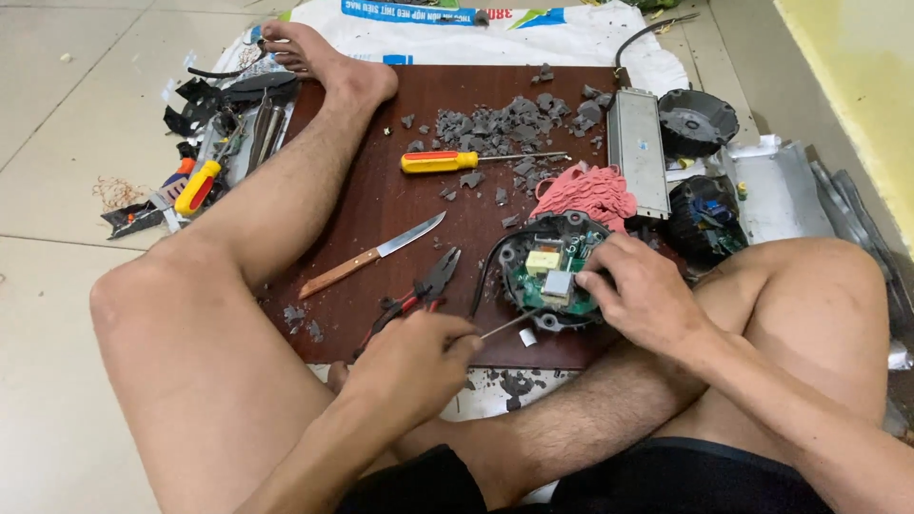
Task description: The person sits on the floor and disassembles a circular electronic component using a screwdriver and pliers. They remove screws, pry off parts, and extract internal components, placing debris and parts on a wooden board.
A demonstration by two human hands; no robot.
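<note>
I sit on the floor with a dark brown board [381,209] between my legs. My left hand [414,357] grips a thin metal tool [509,326] whose tip reaches a round black housing with a green circuit board [547,271] inside. My right hand [643,290] holds that housing at its right edge, fingers on the circuit board. Red-handled pliers [419,295] lie just above my left hand. A wooden-handled knife [371,255] and a yellow-handled screwdriver [466,161] lie farther up the board.
Grey broken bits [505,124] are scattered over the board's far part, next to a pink cloth [586,193]. A long metal box [638,152] and black round housings [698,122] sit right. More tools [205,162] lie left of my leg. A white sack [457,29] is behind.
</note>
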